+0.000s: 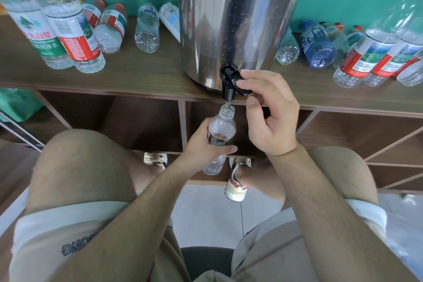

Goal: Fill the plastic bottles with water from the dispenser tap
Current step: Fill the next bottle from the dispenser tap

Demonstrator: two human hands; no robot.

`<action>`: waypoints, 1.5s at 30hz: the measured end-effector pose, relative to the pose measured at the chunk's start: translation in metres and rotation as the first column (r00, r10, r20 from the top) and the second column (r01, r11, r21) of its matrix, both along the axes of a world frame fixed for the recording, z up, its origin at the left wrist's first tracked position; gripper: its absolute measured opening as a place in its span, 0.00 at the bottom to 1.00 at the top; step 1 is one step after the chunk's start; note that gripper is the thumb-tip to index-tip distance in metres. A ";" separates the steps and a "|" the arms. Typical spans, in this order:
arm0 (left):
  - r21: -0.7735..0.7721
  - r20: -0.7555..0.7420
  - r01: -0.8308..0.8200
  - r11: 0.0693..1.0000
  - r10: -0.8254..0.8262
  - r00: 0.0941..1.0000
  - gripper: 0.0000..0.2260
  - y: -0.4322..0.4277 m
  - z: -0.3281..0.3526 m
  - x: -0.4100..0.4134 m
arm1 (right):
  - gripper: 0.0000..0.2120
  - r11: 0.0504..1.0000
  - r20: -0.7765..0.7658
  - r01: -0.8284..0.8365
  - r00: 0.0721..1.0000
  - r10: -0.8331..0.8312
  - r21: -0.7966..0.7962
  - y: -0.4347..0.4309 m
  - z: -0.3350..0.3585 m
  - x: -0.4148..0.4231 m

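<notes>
Fingers (258, 76) of my right hand (272, 119) are curled on the black lever (243, 90) of the tap (228, 89). The forefinger lies over its top and the thumb sits under its end, pinching it. Just below and to the left of them, my left hand (202, 145) wraps round the middle of a small clear bottle (223, 125), thumb across its dark label. It holds the bottle upright with the open mouth directly under the spout, close to it but apart as far as I can see. A thin stream of water (227, 105) runs from the spout into the mouth, so I judge this to be the filling step itself, with the tap open. I cannot tell how high the water stands inside.

Beyond my fingers the steel dispenser (229, 18) stands at the front edge of the wooden bench (148, 73). Far to their left stand two capless bottles (68, 30), with others lying behind them. Far to the right stand more bottles (375, 52), beside a blue one (318, 46) on its side.

The next move calls for watching the neck and letting the lever go before water reaches the rim. The bottle should stay plumb under the spout until the stream stops, then come down and away without a squeeze, since thin plastic would likely push water out.
</notes>
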State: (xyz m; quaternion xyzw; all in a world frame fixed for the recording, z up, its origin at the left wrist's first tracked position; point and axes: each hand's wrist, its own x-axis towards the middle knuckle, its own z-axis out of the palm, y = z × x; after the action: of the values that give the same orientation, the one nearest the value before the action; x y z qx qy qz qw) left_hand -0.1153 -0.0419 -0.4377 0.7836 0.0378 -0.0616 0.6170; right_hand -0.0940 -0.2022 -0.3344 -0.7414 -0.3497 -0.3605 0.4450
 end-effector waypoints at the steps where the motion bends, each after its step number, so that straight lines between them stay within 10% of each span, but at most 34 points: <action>1: 0.003 0.000 -0.002 1.000 0.002 1.000 0.34 0.000 0.000 0.000 | 0.16 1.000 -0.001 0.001 1.000 -0.001 -0.001 0.000 0.000 -0.001; 45: 0.011 0.023 0.001 1.000 -0.001 1.000 0.35 0.000 -0.003 0.001 | 0.20 0.999 -0.016 -0.029 0.999 0.028 -0.023 -0.001 0.006 -0.005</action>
State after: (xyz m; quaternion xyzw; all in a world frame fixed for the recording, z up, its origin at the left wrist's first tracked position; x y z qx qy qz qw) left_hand -0.1139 -0.0419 -0.4408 0.7877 0.0305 -0.0526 0.6131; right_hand -0.0989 -0.2034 -0.3288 -0.7444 -0.3610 -0.3441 0.4441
